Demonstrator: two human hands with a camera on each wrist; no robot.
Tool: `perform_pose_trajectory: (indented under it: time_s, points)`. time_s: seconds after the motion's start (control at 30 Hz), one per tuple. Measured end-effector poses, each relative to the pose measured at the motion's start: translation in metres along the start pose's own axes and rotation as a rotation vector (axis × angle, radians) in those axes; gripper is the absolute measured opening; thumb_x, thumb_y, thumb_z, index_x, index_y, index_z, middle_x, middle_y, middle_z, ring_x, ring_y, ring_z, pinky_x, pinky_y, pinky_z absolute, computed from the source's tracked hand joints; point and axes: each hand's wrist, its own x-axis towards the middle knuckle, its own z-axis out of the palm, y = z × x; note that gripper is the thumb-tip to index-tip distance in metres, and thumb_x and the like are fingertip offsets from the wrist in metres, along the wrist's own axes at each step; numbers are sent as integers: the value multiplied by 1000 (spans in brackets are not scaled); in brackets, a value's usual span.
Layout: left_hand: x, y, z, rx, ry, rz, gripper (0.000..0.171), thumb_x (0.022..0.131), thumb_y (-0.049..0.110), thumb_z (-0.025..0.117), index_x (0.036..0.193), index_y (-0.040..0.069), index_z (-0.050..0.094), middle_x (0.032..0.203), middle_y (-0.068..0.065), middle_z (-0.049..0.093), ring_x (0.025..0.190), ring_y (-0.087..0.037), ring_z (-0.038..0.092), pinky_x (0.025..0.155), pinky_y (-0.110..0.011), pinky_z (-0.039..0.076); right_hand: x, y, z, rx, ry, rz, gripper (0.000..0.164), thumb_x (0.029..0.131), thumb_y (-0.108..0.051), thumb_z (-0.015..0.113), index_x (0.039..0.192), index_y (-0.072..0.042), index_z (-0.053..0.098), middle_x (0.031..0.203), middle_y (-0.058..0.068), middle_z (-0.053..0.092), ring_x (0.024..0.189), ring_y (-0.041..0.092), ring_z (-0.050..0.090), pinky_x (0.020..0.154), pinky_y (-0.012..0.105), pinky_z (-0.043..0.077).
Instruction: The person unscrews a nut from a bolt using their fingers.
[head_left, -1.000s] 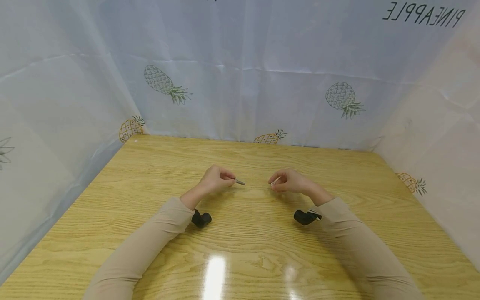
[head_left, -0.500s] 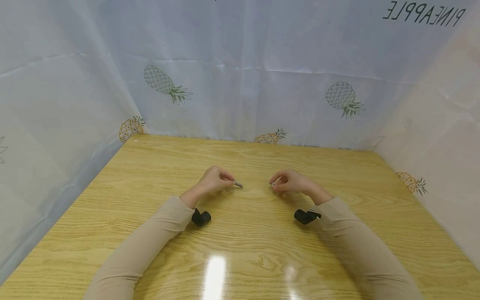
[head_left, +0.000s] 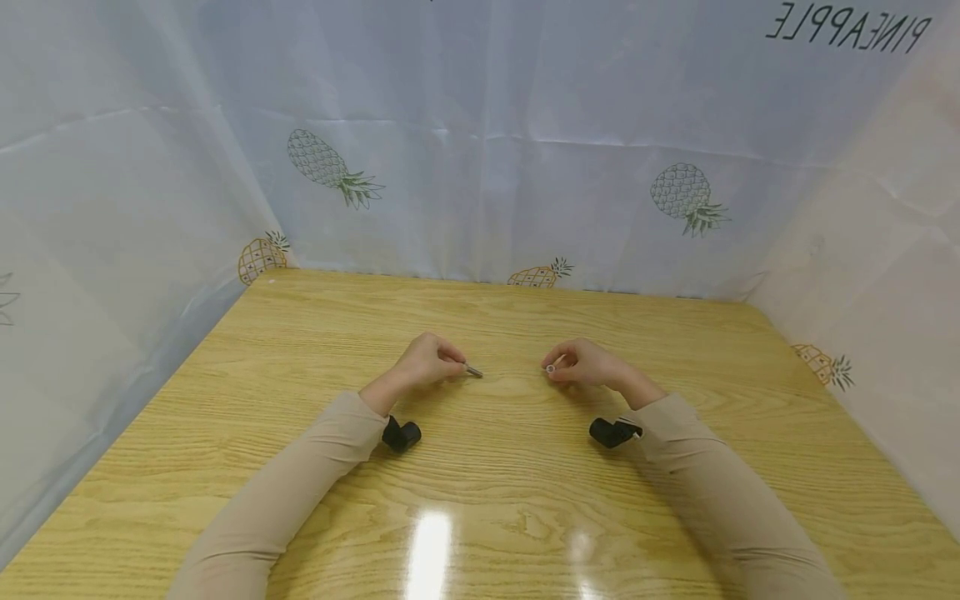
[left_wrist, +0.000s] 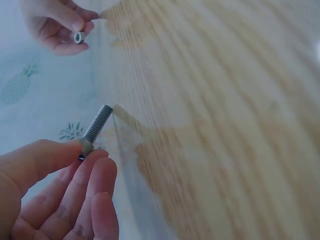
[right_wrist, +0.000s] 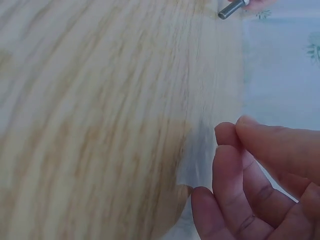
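Note:
My left hand (head_left: 430, 360) pinches a metal bolt (head_left: 473, 371) by its head end, between thumb and fingers. In the left wrist view the threaded shank of the bolt (left_wrist: 98, 123) sticks out past the fingertips, towards the other hand. Facing it, my right hand (head_left: 587, 363) holds a small metal nut (head_left: 551, 369) at its fingertips. The hole of the nut (left_wrist: 79, 37) shows in the left wrist view; in the right wrist view the fingers hide it. A gap separates bolt and nut, and both hands are over the wooden table.
The wooden table (head_left: 495, 467) spreads under both arms. Black wrist devices (head_left: 402, 436) sit at the cuffs. A white curtain (head_left: 480, 150) printed with pineapples hangs behind the table and at its sides.
The bolt has drawn slightly left and its free end has tipped downward. My right hand has shifted a little right with the nut, so the gap is wider.

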Motion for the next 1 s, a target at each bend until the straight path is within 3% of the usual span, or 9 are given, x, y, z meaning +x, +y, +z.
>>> perform_pose_trajectory:
  time_s: [0.4, 0.8, 1.0]
  points:
    - [-2, 3, 0, 29, 4, -27, 22, 85, 14, 67, 103, 1, 70, 98, -15, 70, 75, -19, 65, 59, -23, 51, 0, 2, 2, -4, 14, -23, 24, 88, -4, 61, 108, 9, 62, 83, 20, 69, 64, 13, 60, 60, 29, 52]
    - [-2, 0, 0, 101, -1, 10, 16, 85, 12, 67, 95, 2, 73, 86, -11, 71, 65, -13, 58, 56, -19, 44, 4, 2, 8, -95, 74, 0, 17, 82, -6, 67, 97, 4, 66, 77, 12, 66, 64, 8, 52, 61, 23, 44]
    - [-1, 0, 0, 147, -6, 17, 15, 84, 14, 68, 93, 3, 74, 89, -10, 71, 70, -12, 55, 59, -18, 43, 5, 1, 9, -117, 83, 3, 15, 82, -7, 69, 93, 2, 66, 73, 9, 63, 62, 9, 50, 60, 23, 42]
